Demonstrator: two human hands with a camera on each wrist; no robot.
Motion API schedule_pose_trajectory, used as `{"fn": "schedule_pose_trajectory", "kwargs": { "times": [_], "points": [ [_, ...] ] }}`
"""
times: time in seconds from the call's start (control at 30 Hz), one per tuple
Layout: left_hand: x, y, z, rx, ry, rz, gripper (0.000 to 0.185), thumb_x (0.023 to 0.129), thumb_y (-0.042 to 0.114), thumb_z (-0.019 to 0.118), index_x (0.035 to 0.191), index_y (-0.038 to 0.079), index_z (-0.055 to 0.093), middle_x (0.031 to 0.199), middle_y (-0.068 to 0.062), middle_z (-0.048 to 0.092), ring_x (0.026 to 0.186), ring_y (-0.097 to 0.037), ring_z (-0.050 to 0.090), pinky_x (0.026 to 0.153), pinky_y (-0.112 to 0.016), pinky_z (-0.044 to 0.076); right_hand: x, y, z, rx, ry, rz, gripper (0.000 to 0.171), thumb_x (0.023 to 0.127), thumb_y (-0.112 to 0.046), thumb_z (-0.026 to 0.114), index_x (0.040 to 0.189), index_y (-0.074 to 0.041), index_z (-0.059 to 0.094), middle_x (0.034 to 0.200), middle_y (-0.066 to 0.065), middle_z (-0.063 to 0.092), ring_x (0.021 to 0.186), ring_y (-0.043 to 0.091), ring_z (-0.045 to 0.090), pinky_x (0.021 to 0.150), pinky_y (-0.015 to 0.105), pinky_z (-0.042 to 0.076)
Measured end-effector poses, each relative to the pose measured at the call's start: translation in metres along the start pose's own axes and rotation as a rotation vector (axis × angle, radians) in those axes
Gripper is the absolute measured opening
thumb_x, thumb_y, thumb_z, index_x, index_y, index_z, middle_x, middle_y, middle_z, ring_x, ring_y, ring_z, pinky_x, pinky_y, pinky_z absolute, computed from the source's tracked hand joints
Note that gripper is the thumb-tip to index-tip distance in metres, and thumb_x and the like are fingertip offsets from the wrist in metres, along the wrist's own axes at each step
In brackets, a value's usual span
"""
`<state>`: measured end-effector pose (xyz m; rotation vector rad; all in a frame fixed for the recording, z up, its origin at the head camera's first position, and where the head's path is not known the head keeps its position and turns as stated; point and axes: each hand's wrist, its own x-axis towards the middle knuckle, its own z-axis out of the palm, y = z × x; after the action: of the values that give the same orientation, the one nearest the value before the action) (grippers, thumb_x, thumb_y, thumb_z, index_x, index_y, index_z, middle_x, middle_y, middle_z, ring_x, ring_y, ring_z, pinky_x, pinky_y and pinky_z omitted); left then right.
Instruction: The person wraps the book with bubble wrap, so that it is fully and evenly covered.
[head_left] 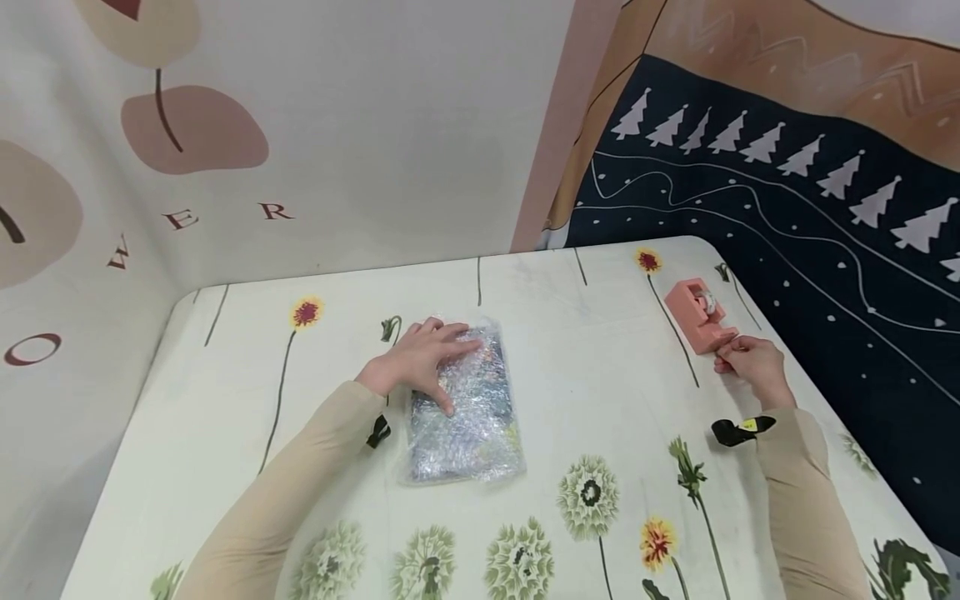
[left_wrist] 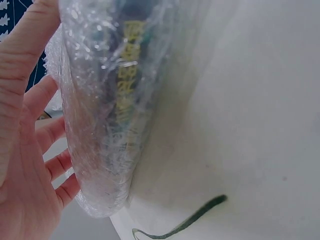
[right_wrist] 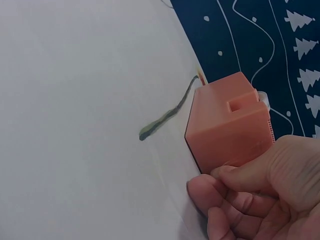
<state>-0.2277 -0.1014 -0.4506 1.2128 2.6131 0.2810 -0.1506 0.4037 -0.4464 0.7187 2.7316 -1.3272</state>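
Observation:
A flat rectangular item wrapped in clear bubble wrap [head_left: 468, 425] lies on the table, with a dark, colourful surface showing through. My left hand [head_left: 420, 358] rests on its upper left part, fingers spread; in the left wrist view the fingers touch the bubble wrap [left_wrist: 95, 115], and yellow lettering shows on the item's side. Far to the right stands a pink tape dispenser [head_left: 693, 312] with a small roll of tape [head_left: 706, 301]. At its near end my right hand [head_left: 753, 367] pinches with thumb and forefinger, seemingly on the tape's clear end, barely visible beside the dispenser [right_wrist: 230, 130].
A white flower-print cloth covers the table [head_left: 600, 383]. Behind it hangs a pale printed curtain [head_left: 375, 150], and a dark blue one with white trees [head_left: 825, 242] borders the right edge. Black straps [head_left: 738, 429] sit at both wrists.

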Motion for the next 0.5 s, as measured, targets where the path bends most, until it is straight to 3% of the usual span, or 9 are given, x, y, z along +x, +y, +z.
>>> {"fn": "schedule_pose_trajectory", "kwargs": {
  "times": [0.17,0.37,0.5],
  "points": [
    [0.0001,0.0,-0.0003,0.003,0.001,0.003,0.115,0.047,0.072,0.075,0.146,0.029,0.034,0.153,-0.007,0.024,0.128,-0.032,0.027,0.097,-0.047,0.028,0.0032,-0.0004,-0.0015,-0.096,0.008,-0.017,0.016,0.091,-0.004,0.052,0.092,0.012,0.057,0.062,-0.007,0.061,0.053,-0.003,0.055,0.051,0.017,0.047],
    [0.0003,0.0001,-0.0006,0.004,0.0,0.002,0.114,0.048,0.07,0.076,0.146,0.029,0.035,0.153,-0.008,0.024,0.128,-0.033,0.027,0.098,-0.047,0.027,0.0078,0.0001,-0.0028,-0.263,0.07,-0.099,0.012,0.087,-0.002,0.056,0.082,0.009,0.058,0.06,0.0,0.063,0.05,-0.002,0.051,0.047,0.019,0.042],
    [0.0001,0.0011,-0.0012,0.007,-0.002,0.002,0.115,0.048,0.07,0.076,0.146,0.028,0.034,0.153,-0.008,0.024,0.129,-0.033,0.026,0.098,-0.047,0.027,0.0096,0.0016,-0.003,-0.27,0.075,-0.098,0.011,0.088,0.0,0.056,0.083,0.009,0.059,0.061,0.001,0.064,0.05,-0.002,0.051,0.047,0.019,0.042]
  ]
}}
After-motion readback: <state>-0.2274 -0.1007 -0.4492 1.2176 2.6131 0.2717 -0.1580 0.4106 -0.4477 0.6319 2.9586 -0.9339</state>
